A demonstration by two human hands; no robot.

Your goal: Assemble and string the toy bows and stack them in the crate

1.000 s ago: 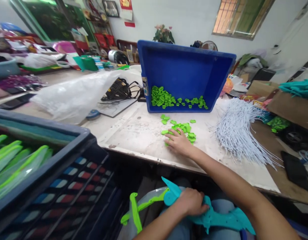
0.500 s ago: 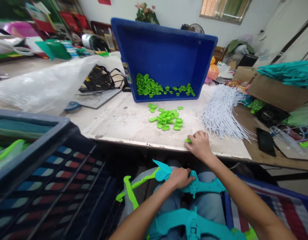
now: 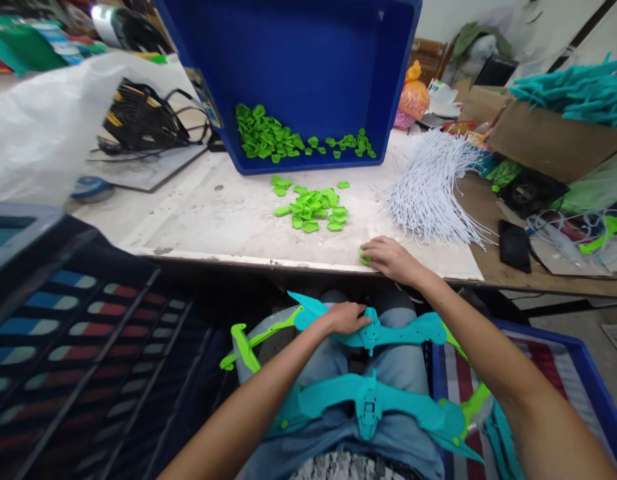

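Note:
Across my lap lies a turquoise and lime-green plastic frame (image 3: 411,331), with two long turquoise bars and green side arms. My left hand (image 3: 346,318) is closed over its far bar, just left of the middle joint. At the table's front edge, my right hand (image 3: 392,259) has its fingertips closed on a small green plastic piece (image 3: 364,256), mostly covered by the fingers. Beyond it, a loose pile of similar green pieces (image 3: 313,205) lies on the white tabletop. More green pieces (image 3: 268,133) lie inside a blue bin (image 3: 318,60) tipped on its side.
A bundle of white ties or cords (image 3: 433,193) lies right of the pile, near a black phone (image 3: 514,245). A dark slatted crate (image 3: 88,333) stands at left. A blue-rimmed crate (image 3: 588,380) sits low at right. A cardboard box (image 3: 553,140) holds turquoise parts.
The view has tipped downward, showing more of the frame on my lap. My right hand stays by the table edge with the green piece; my left hand remains on the frame.

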